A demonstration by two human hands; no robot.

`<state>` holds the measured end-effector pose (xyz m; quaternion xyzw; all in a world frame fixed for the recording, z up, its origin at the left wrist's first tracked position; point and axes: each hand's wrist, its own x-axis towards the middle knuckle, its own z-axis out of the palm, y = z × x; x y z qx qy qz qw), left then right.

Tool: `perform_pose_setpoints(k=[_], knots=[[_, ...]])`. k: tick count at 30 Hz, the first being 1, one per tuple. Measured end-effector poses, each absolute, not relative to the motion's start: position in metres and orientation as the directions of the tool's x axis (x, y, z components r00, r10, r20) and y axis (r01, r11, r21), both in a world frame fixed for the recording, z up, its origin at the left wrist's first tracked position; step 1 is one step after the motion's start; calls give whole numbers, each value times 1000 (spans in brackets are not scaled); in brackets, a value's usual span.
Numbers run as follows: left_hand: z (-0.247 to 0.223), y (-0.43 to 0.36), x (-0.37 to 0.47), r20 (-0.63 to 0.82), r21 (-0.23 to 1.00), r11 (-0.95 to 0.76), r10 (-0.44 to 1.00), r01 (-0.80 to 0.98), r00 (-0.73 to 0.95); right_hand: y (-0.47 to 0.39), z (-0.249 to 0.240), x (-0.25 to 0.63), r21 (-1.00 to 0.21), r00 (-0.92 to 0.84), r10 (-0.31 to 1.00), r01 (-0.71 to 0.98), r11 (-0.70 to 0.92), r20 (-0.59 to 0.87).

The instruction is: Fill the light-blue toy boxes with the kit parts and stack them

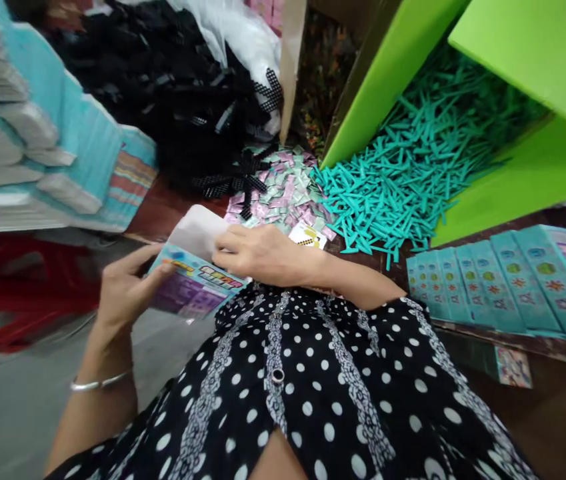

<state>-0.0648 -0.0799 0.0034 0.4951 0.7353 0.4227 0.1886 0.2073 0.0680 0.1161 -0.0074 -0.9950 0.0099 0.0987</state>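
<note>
My left hand (125, 287) grips a small printed cardboard box (195, 290), teal and purple, with its thumb across the near face. The box is tilted, and its white inner flap (197, 227) stands up. At the opening, my right hand (267, 257) is closed with its fingers curled inward against the box. What those fingers hold, if anything, is hidden. Just beyond lie a white card with a yellow print (307, 235) and a spread of small pink and green packets (285, 187).
Turquoise pointed plastic pieces (393, 193) spill from a bright green box (503, 193). A row of teal boxes (487, 283) lines the right table edge. Flat cartons (87, 147) are stacked at left above a red stool (23, 287). Black mesh pieces (173, 87) are heaped behind.
</note>
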Motion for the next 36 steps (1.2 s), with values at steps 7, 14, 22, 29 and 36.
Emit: perform_pose_setpoints(k=[7, 14, 22, 29, 36], knots=[[0, -68, -72, -321, 739, 465, 879, 487, -352, 196, 103, 257, -266, -603, 789, 746, 610, 118], [-16, -57, -72, -343, 734, 485, 869, 475, -357, 241, 84, 332, -148, -267, 964, 953, 265, 8], [-2, -53, -80, -207, 797, 394, 890, 457, -405, 215, 73, 337, -228, -364, 929, 912, 340, -71], [26, -53, -93, -65, 867, 218, 941, 447, -331, 142, 90, 311, -552, -633, 749, 561, 617, 195], [42, -35, -41, -120, 925, 149, 988, 349, -101, 76, 122, 256, -233, -959, 284, 279, 932, -10]])
